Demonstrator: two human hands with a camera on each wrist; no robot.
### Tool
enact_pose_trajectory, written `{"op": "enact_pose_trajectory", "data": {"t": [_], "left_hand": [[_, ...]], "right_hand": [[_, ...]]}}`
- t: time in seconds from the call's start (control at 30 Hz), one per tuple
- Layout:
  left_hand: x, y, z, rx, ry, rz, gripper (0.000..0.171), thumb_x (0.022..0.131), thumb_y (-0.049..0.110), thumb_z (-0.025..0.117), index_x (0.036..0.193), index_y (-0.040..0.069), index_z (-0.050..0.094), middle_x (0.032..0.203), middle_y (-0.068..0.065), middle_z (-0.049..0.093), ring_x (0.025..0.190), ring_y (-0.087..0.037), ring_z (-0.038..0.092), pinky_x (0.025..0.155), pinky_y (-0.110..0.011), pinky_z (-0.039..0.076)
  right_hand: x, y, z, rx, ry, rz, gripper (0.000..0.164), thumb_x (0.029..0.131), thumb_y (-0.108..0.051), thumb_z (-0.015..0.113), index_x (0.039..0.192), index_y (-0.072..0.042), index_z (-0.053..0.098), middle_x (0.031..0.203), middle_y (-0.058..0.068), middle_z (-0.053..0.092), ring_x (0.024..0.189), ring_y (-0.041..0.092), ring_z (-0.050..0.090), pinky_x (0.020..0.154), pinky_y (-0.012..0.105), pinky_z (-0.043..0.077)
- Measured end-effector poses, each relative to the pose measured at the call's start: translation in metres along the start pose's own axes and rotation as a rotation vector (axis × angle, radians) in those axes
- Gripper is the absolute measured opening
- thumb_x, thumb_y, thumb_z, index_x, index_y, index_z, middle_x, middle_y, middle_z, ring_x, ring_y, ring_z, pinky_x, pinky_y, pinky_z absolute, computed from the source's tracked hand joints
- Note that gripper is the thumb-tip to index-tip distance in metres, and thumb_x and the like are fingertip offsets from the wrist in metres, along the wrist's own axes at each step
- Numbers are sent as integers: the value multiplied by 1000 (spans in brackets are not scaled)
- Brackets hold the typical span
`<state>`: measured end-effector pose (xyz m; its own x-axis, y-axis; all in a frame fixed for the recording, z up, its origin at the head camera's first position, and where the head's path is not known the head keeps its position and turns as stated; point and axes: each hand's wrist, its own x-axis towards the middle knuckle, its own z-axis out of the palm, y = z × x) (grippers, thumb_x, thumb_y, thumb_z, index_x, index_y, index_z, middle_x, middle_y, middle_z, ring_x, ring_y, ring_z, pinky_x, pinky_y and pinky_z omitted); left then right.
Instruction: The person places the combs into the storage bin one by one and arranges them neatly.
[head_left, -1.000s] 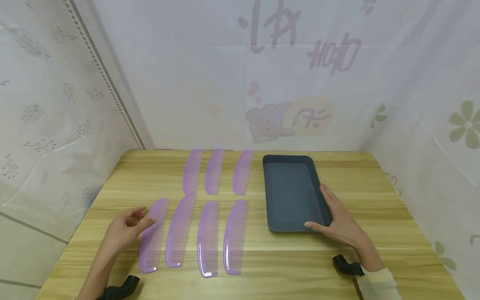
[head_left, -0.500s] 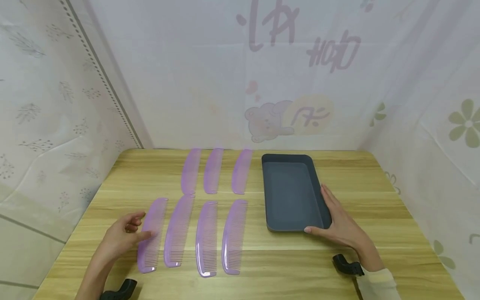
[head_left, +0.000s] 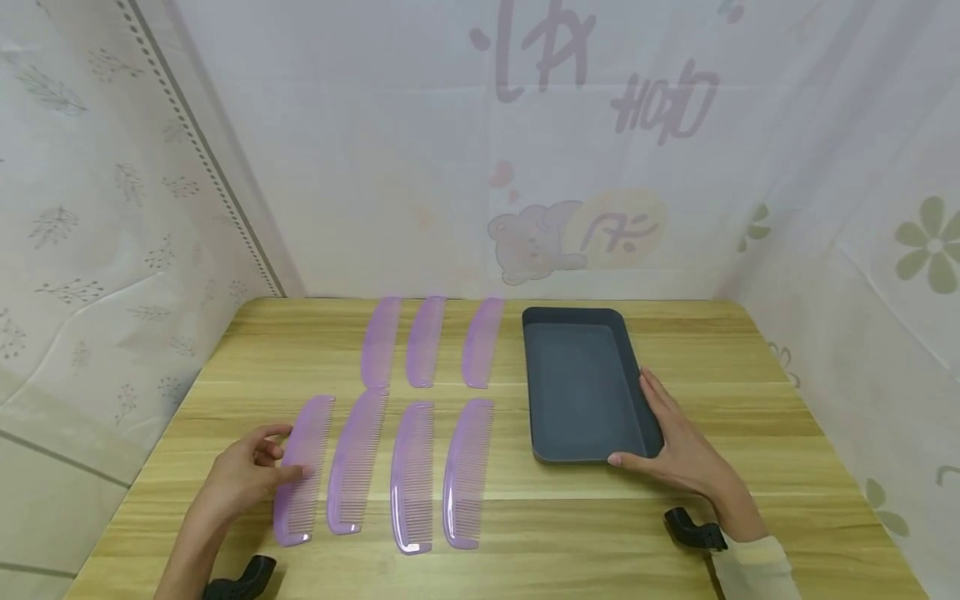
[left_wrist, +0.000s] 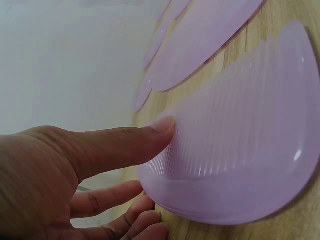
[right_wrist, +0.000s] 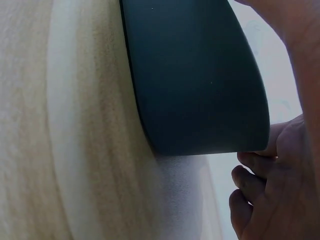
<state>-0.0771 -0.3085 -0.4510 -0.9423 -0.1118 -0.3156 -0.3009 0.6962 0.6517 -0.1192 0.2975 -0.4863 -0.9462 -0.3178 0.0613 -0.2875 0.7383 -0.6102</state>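
Leftmost in the front row of purple combs lies a comb [head_left: 300, 510]. My left hand [head_left: 242, 477] pinches it at the curved spine. In the left wrist view the thumb lies over the teeth of this comb [left_wrist: 230, 197], and the index fingertip meets the spine edge; the other fingers curl below. My right hand [head_left: 686, 446] grips the near right corner of a dark grey rectangular tray [head_left: 581, 392], thumb on the front rim and fingers along the right side. The right wrist view shows the outer wall of the tray [right_wrist: 195, 85] close up.
Beside the held comb, more purple combs lie in the front row, among them one comb [head_left: 468, 475] nearest the tray. Three combs form a back row, including a middle comb [head_left: 425, 343]. All rest on a wooden table [head_left: 562, 533] with patterned cloth [head_left: 375, 167] around it.
My left hand has come slightly down and its thumb and fingers have closed on the leftmost comb. The right hand and the tray stay put; the head view has shifted a little.
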Motion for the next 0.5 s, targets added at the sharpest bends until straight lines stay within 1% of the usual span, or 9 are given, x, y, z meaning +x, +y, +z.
{"op": "enact_pose_trajectory", "data": {"t": [0.17, 0.3, 0.4, 0.5], "left_hand": [[0, 3, 0, 25, 19, -22, 79, 79, 31, 89, 140, -2, 52, 106, -11, 59, 92, -20, 57, 64, -24, 51], [-1, 7, -2, 73, 38, -50, 79, 78, 37, 89, 138, -1, 54, 103, -12, 65, 89, -22, 61, 65, -28, 49], [0, 10, -3, 104, 47, -68, 79, 77, 40, 89, 136, -1, 56, 105, -15, 70, 91, -25, 65, 65, -28, 46], [1, 13, -2, 96, 42, -79, 79, 77, 39, 89, 137, -2, 55, 109, -19, 71, 93, -27, 67, 65, -28, 48]], "right_hand": [[0, -1, 1, 9, 3, 0, 128, 76, -46, 89, 166, -9, 5, 174, 14, 3, 157, 47, 12, 112, 77, 28], [0, -1, 1, 10, 9, 0, 128, 76, -46, 89, 166, -9, 5, 174, 14, 4, 157, 46, 12, 112, 77, 28], [0, -1, 2, 8, 7, 3, 128, 76, -46, 89, 166, -10, 4, 174, 15, 4, 157, 46, 12, 112, 77, 28], [0, 0, 1, 13, 4, 8, 128, 77, -46, 89, 166, -10, 4, 174, 15, 3, 157, 46, 11, 112, 77, 28]]}}
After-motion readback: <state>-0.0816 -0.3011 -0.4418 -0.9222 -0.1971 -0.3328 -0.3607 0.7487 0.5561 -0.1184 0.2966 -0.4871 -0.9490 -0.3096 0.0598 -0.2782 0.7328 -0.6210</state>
